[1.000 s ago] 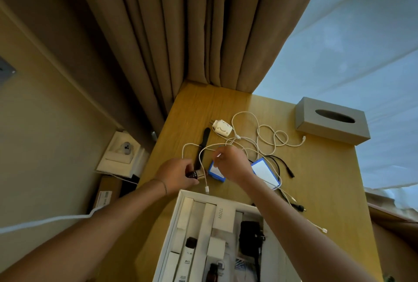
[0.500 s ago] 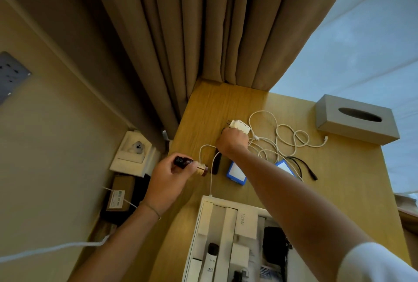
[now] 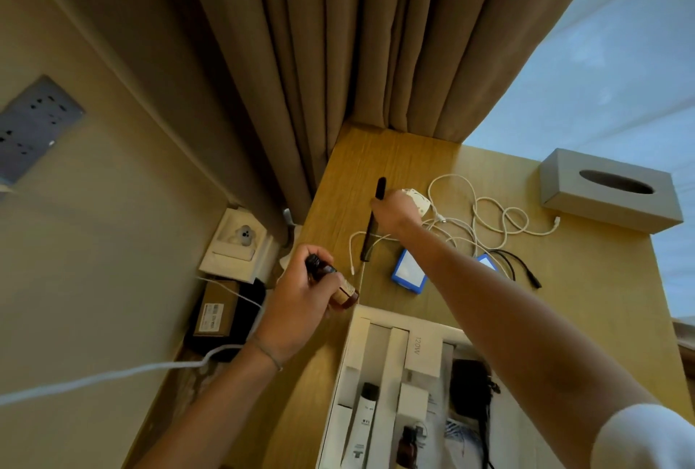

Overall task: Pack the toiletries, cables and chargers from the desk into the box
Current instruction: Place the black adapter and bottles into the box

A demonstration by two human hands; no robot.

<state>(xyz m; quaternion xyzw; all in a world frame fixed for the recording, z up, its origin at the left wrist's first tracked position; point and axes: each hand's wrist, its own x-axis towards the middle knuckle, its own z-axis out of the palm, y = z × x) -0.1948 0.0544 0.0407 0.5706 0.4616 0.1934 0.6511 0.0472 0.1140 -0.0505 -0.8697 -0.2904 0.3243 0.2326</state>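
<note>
Wooden surface [image 3: 586, 318] under tan curtains: the black comb [image 3: 376, 220] lies at frame centre, the right hand [image 3: 395, 210] closing over its upper part beside the white charger [image 3: 417, 201]. Lift it clear of the white cable [image 3: 485, 220]. Lower left, the left hand [image 3: 301, 299] grips a small brown bottle [image 3: 338, 290] just above the white box [image 3: 361, 322].

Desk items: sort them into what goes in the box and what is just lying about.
To pack: small brown bottle in left hand; black comb under right hand; white charger; white cables; black cable.

Lying about: tissue box; curtain; wall socket.
</note>
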